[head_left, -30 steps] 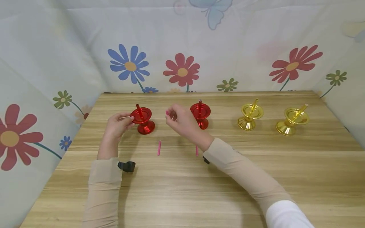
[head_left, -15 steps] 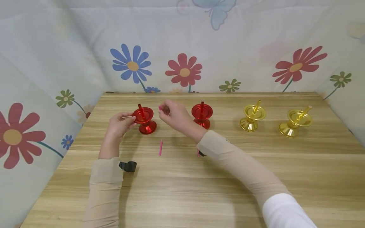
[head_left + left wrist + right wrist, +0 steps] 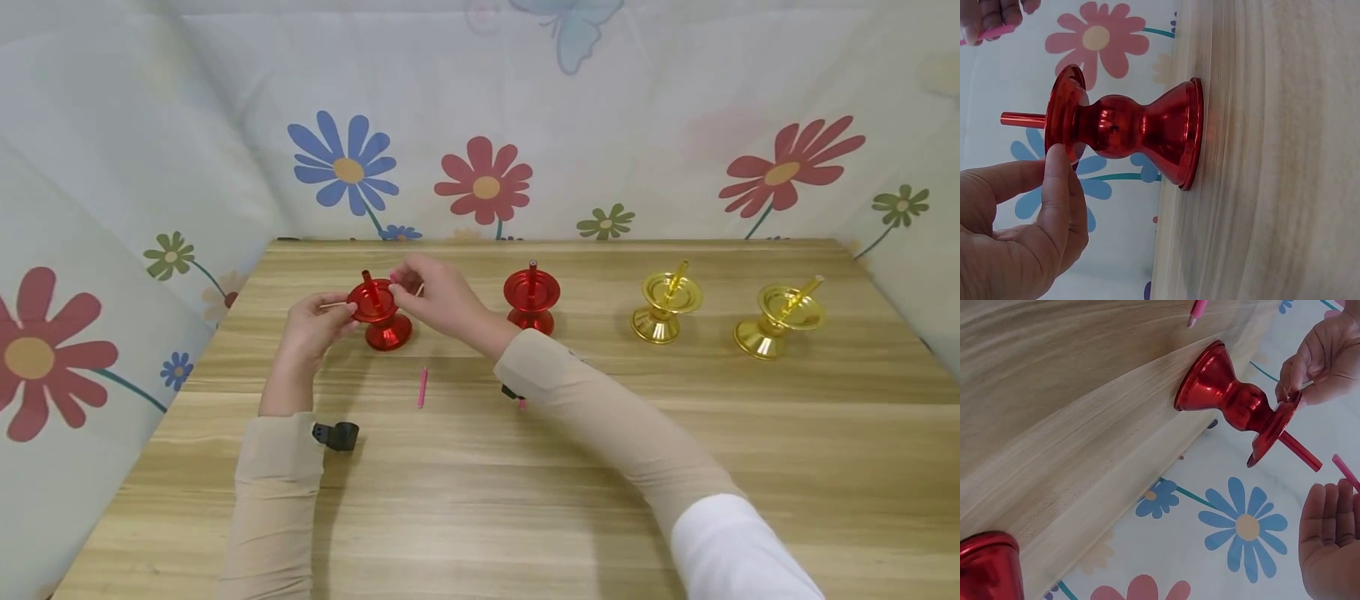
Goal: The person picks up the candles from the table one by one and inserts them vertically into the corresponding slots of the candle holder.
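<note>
A shiny red candle holder (image 3: 388,332) stands upright at the left, a thin tube (image 3: 1022,120) rising from its dish. My left hand (image 3: 313,329) pinches the near-left rim of that dish between thumb and fingers, plain in the left wrist view. Between the fingertips of my right hand (image 3: 435,292) is a thin pink stick (image 3: 1347,472), held just to the right of the tube. The right wrist view shows its end close to the tube's top but apart from it. Most of the stick is hidden by the hand in the head view.
A second pink stick (image 3: 423,387) lies on the wooden table (image 3: 450,500); another pink end (image 3: 522,404) shows by my right sleeve. To the right stand another red holder (image 3: 532,321) and two gold ones (image 3: 656,327) (image 3: 761,340). Flowered cloth (image 3: 412,67) hangs behind.
My right hand has moved left with the pink stick, from near the second red holder to beside the left one's tube. My left hand keeps its hold on the dish rim.
</note>
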`<state>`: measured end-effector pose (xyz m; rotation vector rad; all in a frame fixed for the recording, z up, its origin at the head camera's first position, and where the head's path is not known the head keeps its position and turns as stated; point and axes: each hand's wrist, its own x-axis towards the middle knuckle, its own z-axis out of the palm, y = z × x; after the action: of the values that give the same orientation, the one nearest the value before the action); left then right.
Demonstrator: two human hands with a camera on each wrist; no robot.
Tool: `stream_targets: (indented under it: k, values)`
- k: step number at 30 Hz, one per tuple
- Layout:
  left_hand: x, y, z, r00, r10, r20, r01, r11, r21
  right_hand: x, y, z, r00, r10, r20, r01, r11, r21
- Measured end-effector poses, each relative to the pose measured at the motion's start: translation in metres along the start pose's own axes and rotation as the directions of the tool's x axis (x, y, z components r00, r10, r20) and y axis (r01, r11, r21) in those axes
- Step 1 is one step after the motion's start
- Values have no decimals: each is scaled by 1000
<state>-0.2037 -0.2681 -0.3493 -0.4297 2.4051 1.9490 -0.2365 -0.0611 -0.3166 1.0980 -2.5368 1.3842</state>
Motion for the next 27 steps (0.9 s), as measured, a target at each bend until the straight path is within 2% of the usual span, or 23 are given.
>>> stream_targets:
  k: [5, 12, 15, 21, 27]
  values:
    - [0, 1, -2, 1000, 2, -9, -2, 1000, 10, 9, -4, 3, 1000, -11, 24, 11, 1000, 12]
    - [-1, 3, -2, 1000, -6, 14, 6, 1000, -2, 24, -11, 6, 997, 33, 64, -34, 999, 15]
    - [-2, 4, 0, 1000, -2, 18, 2, 1000, 8, 31, -13, 5, 997, 42, 63, -43, 999, 14]
    - [0, 4, 3, 1000, 10, 19, -10, 1000, 2, 42, -14, 5, 1000, 12, 20, -11, 999, -31]
    - [-1, 2, 0, 1000, -13, 7, 13, 999, 36, 50, -12, 9, 1000, -17, 10, 17, 1000, -12]
